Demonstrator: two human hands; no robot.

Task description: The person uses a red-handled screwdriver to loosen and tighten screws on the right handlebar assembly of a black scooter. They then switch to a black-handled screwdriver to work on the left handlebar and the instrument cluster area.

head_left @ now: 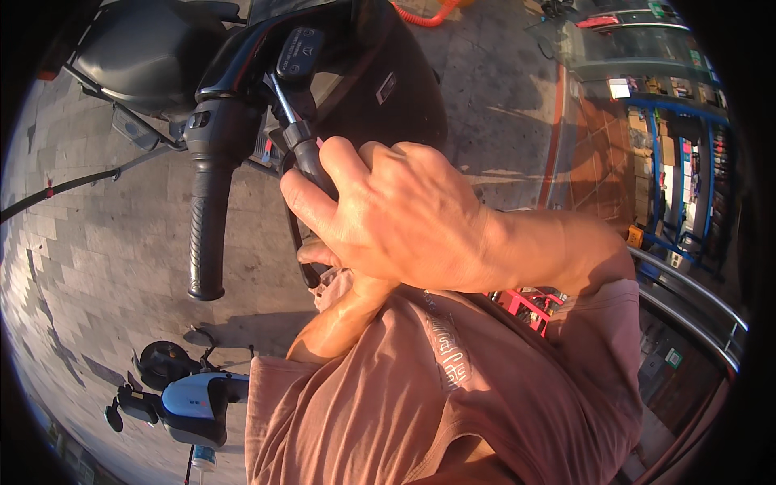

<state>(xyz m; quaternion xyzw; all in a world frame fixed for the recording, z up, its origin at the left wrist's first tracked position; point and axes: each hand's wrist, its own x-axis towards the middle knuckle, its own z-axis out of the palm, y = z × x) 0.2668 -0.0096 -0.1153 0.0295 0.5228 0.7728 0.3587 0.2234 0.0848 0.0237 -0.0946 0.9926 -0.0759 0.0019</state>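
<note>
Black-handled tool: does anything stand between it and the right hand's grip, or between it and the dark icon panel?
Nothing visible. The right hand's grip closes on the black-handled tool, whose metal shaft runs uncovered toward the dark icon panel. A black lever lies beside it. What the shaft meets is unclear.

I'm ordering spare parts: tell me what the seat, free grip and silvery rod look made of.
Seat: smooth black, soft sheen; perhaps vinyl or leather. Free grip: dull black, probably rubber, by its patterned surface. Silvery rod: likely smooth metal, by its bright shine.
</note>
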